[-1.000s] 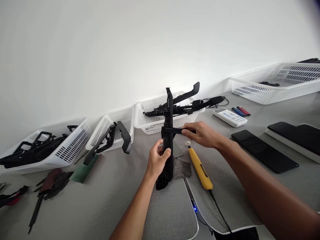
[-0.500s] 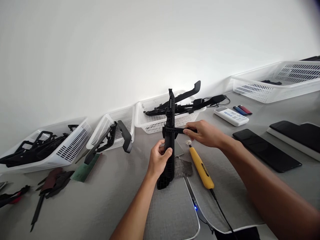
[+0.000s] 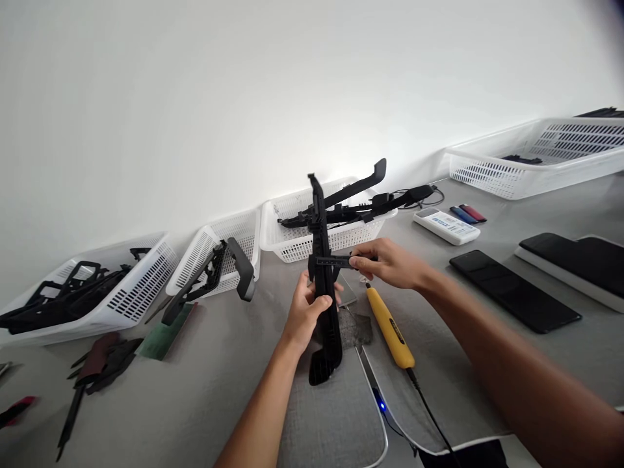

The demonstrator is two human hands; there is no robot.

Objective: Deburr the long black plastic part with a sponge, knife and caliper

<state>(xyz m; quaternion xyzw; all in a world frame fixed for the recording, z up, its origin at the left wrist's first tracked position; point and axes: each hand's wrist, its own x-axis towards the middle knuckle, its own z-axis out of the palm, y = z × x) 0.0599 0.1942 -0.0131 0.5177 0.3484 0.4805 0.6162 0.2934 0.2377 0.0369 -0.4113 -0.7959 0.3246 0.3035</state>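
Note:
A long black plastic part (image 3: 325, 286), ribbed inside and bent at its upper tip, stands nearly upright in my left hand (image 3: 308, 312), thumb in front and fingers wrapped behind. My right hand (image 3: 387, 261) pinches a black caliper (image 3: 334, 261) with marks along its beam. The caliper lies crosswise over the part at mid-length, its jaws around the part's sides; whether they touch it I cannot tell. A yellow pen-shaped power tool (image 3: 391, 328) with a pale tip and a cord lies just below my right hand. A grey abrasive pad (image 3: 355, 329) rests behind the part.
White baskets (image 3: 287, 250) with black plastic parts line the wall, another basket (image 3: 517, 187) at the right. A green sheet (image 3: 164, 333) and dark tools (image 3: 97, 367) lie left. On the right are a black phone (image 3: 514, 290), a white device (image 3: 446, 225) and two lighters (image 3: 468, 214).
The part has tilted, its top moving left and its foot slightly down. The caliper has shifted a little left and down with it, its marked face now showing. Both hands keep their grip.

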